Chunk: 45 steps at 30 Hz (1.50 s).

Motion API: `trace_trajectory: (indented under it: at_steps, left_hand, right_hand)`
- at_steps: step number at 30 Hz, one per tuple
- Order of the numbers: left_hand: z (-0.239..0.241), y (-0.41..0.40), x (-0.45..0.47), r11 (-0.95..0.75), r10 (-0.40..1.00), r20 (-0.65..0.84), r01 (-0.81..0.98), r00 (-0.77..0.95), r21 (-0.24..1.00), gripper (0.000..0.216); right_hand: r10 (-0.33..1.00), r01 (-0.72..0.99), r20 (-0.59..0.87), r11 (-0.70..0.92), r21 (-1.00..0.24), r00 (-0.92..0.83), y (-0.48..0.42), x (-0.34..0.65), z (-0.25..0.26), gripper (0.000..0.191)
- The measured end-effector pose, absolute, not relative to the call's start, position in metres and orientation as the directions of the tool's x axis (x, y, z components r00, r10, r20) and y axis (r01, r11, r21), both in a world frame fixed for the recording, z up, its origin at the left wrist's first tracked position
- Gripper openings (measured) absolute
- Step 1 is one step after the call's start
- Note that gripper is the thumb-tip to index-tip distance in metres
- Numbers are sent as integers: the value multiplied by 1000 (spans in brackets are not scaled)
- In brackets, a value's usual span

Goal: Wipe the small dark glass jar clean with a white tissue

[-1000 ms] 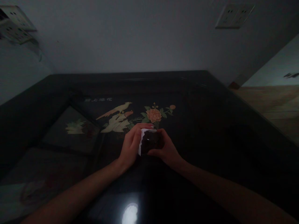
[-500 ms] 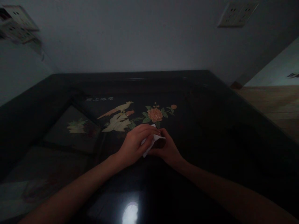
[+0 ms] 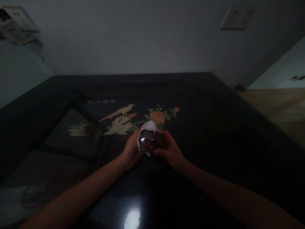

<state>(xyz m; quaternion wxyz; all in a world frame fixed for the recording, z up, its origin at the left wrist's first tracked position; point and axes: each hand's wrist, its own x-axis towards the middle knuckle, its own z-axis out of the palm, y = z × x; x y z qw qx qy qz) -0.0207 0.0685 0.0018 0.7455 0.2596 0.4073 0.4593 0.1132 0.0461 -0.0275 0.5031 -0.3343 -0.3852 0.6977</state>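
Observation:
A dark, shiny, see-through rounded object (image 3: 150, 142), which looks like glass, is held between my two hands above the black tabletop. My right hand (image 3: 170, 148) grips its right side, thumb below and fingers over the top. Around its left and upper edge wraps a crumpled white tissue (image 3: 150, 126). My left hand (image 3: 132, 146) is closed about the tissue from the left, pressing it to the object; most of its fingers are hidden behind. In the dim light I cannot tell the object's exact kind.
The glossy black table (image 3: 190, 178) carries a coloured picture of birds and a peony (image 3: 157, 117). It reaches back to a grey wall with a socket plate (image 3: 240, 17) at right and more sockets (image 3: 19, 28) at left. Wooden floor (image 3: 274, 105) shows beyond the right edge.
My left hand has moved from over the top to the left side of the glass-like object, taking the tissue along. The object's shiny face now shows. My right hand keeps its hold.

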Motion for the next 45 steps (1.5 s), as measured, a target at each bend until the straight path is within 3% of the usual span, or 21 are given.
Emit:
trace_trajectory:
  at_steps: [5, 10, 12, 15, 19, 21, 24, 28, 32, 35, 37, 39, 42, 45]
  left_hand:
    - [4, 57, -20, 258, 964, -263, -389, 43, 884, 33]
    - [1, 44, -22, -97, 995, 96, 7, 27, 995, 41]
    - [1, 42, -24, -280, 959, 267, 172, 94, 944, 39]
    - [0, 45, -27, -554, 833, 495, 362, 248, 750, 36]
    - [-2, 51, -31, -734, 677, 612, 434, 408, 523, 37]
    - [-1, 52, -32, -726, 687, 614, 409, 389, 553, 35]
    - [1, 51, -31, -597, 801, 534, 308, 271, 740, 33]
    - [2, 53, -27, -210, 974, 205, 49, 95, 976, 37]
    - [0, 57, -23, 191, 981, -191, -289, 30, 938, 40]
    - [1, 56, -22, 244, 968, -247, -327, 35, 913, 39]
    - [3, 53, -22, 127, 992, -124, -200, 26, 971, 40]
    - [5, 49, -24, -107, 994, 107, 0, 36, 994, 38]
    - [6, 49, -28, -494, 869, 462, 268, 176, 827, 32]
    - [4, 53, -34, -705, 710, 610, 349, 352, 618, 29]
  right_hand:
    - [967, -426, -61, -165, -890, -247, 46, 113, -27, 64]
    - [986, -376, -61, -116, -919, -155, 45, 114, -24, 60]
    - [990, -375, -66, -107, -921, -122, 46, 114, -23, 61]
    - [993, -364, -87, -110, -925, -80, 46, 114, -21, 58]
    - [986, -334, -120, -151, -930, -111, 46, 114, -18, 55]
    - [984, -343, -117, -158, -926, -137, 46, 115, -19, 55]
    - [985, -363, -97, -143, -921, -141, 46, 115, -21, 56]
    - [979, -370, -89, -153, -916, -184, 45, 115, -21, 60]
    - [971, -368, -80, -162, -916, -227, 43, 114, -22, 63]
    - [970, -377, -58, -146, -915, -235, 43, 114, -23, 63]
    - [970, -380, -48, -140, -914, -240, 44, 114, -23, 63]
    - [971, -380, -48, -138, -914, -236, 44, 114, -22, 63]
    - [974, -380, -57, -138, -915, -217, 44, 114, -21, 62]
    - [977, -340, -52, -122, -932, -208, 43, 115, -18, 58]
